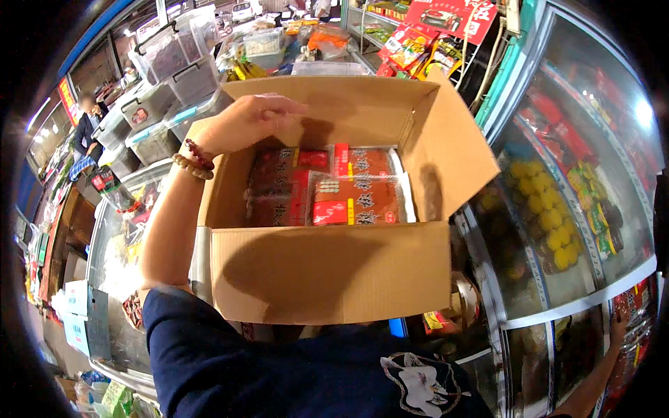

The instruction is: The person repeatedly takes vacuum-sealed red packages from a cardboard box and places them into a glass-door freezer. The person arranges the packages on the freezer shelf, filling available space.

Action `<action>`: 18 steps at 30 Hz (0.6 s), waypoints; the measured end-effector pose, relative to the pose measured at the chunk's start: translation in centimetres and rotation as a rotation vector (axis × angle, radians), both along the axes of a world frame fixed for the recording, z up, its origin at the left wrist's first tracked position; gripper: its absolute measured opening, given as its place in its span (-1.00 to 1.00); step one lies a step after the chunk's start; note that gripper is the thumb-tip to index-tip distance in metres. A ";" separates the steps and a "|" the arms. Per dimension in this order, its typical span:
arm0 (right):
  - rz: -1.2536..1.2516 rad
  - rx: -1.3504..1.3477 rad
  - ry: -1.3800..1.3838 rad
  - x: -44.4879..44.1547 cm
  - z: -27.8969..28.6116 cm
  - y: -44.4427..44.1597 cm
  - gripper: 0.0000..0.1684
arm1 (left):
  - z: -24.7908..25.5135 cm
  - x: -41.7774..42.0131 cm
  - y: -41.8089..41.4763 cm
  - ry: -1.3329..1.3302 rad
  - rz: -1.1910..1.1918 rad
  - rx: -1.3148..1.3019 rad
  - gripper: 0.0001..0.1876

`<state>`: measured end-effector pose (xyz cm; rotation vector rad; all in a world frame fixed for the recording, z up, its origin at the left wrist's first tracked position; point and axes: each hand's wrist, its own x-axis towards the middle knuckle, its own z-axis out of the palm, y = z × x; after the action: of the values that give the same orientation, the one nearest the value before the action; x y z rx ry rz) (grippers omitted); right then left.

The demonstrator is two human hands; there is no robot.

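Note:
My left hand (256, 123), with two beaded bracelets on the wrist, hovers over the left part of an open cardboard box (329, 271). Its fingers are blurred and spread loosely, with nothing visible in them. Inside the box lie several flat clear-plastic packs (384, 196) of reddish-brown food, with red and yellow labels bearing writing. One pack overlaps the others near the box's front wall. Far out at the lower right, a bare forearm (588, 389) that seems to be mine reaches towards the picture's dark rim. My right hand (619, 321) is too dim there to make out its grip.
Stacked lidded plastic bins (175, 78) rise at the left behind a glass-topped counter (123, 251). Along the right stands a glass-fronted display fridge (564, 183) with packaged goods. The box's right flap (460, 151) sticks out towards it. A person (89, 125) is at the far left.

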<state>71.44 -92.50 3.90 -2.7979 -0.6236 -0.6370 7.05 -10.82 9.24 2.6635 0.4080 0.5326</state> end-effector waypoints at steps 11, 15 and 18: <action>0.080 0.171 -0.058 -3.9 1.6 3.0 -0.48 | -14.0 7.0 4.4 0.393 -0.313 0.017 -0.60; 0.073 0.391 0.142 -6.7 1.8 8.0 -0.41 | -18.6 13.2 5.6 0.467 -0.300 0.063 -0.56; 0.258 0.205 -0.149 -15.7 2.2 15.8 -0.46 | -19.7 15.1 5.3 0.504 -0.209 0.169 -0.56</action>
<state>55.69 -76.71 6.07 -2.4437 -0.8765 -0.8096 22.11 -5.51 -10.44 2.9429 0.2216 -0.1843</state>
